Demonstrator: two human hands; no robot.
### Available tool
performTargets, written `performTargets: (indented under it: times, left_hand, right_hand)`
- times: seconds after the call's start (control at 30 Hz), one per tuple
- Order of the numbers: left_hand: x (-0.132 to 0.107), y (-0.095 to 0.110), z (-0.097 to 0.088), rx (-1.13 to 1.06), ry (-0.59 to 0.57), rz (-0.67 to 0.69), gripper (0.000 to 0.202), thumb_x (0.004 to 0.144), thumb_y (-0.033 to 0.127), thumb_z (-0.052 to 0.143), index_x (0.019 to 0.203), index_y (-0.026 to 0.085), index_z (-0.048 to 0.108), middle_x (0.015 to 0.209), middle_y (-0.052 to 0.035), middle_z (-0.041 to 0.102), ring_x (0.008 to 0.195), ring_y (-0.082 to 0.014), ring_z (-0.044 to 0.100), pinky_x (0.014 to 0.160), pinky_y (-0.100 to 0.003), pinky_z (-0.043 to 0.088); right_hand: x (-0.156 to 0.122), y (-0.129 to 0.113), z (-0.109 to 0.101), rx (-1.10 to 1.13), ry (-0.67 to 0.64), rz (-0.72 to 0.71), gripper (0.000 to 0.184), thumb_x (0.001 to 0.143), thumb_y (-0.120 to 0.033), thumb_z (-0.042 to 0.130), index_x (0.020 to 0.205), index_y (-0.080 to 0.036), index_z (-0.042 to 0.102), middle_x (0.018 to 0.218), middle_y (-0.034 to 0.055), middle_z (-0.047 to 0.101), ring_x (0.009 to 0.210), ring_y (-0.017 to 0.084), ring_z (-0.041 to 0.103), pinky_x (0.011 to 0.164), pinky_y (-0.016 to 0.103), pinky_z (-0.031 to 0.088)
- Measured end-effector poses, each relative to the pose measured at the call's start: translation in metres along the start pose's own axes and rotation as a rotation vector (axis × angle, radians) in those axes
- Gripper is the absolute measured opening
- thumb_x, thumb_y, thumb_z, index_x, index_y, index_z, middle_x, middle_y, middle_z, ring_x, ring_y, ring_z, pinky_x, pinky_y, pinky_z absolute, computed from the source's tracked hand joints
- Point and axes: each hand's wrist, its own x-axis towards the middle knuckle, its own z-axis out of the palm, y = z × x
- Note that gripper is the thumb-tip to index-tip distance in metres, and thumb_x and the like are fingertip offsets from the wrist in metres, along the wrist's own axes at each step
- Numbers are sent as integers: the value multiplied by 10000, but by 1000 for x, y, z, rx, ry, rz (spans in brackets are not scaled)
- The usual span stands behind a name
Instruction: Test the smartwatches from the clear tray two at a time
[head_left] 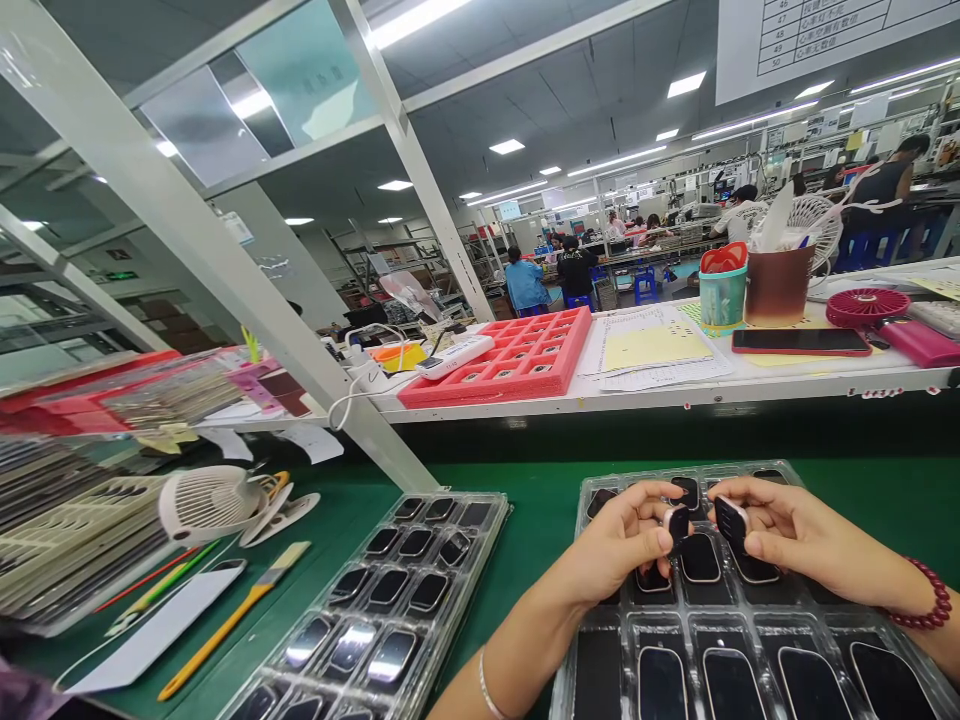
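Observation:
My left hand (616, 540) pinches a small smartwatch body (678, 523) with a dark, rounded face between thumb and fingers. Close beside it, my right hand (795, 530) grips another smartwatch body (730, 522), tilted, with a dark side and a pale edge. A narrow gap separates the two pieces. Both hands are above a clear plastic tray (739, 606) whose pockets hold several black-screened watch bodies (731, 683); my hands and wrists cover part of it. To the left lies a second clear tray (466, 590), stacked on others, with more watch bodies (388, 587).
On the green mat (330, 560) lie a yellow-handled brush (225, 625), a white slab (161, 630) and a small white fan (210, 503). A shelf (645, 393) behind carries a red foam tray (559, 375), papers, a phone (801, 342) and cups. A slanted white post (300, 330) rises at left.

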Motion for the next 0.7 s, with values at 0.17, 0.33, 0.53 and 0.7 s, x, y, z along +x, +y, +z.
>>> performTargets:
  times: [0.17, 0.33, 0.53, 0.7]
  left_hand:
    - [0, -1, 0, 0, 6, 3, 565, 677, 423, 791, 1143, 199, 564, 947, -36, 608, 578, -71, 603, 475, -171, 329]
    - [3, -2, 1, -3, 69, 37, 468, 750, 402, 717, 1131, 167, 582, 927, -63, 628, 684, -137, 653, 519, -194, 399]
    - [2, 3, 6, 38, 165, 24, 440, 683, 213, 744, 1091, 169, 586, 909, -40, 635, 737, -137, 637, 611, -221, 455]
    - [1, 5, 10, 84, 166, 20, 413, 674, 178, 732, 1060, 169, 586, 803, -6, 629, 664, -110, 591, 667, -253, 477]
  right_hand:
    - [-1, 1, 2, -13, -5, -10, 612, 814, -442, 705, 1344, -207, 513, 841, 40, 650, 658, 164, 567, 566, 271, 482]
    - [2, -1, 0, 66, -30, 6, 547, 873, -427, 634, 1355, -212, 488, 942, 60, 643, 693, 156, 598, 574, 268, 522]
    - [2, -5, 2, 90, -41, 53, 388, 883, -320, 610, 1251, -218, 544, 1069, 76, 630, 815, 173, 626, 660, 292, 553]
    - [0, -2, 4, 62, -83, 88, 357, 883, -302, 611, 1228, -244, 542, 1083, 61, 629, 808, 170, 618, 658, 284, 531]
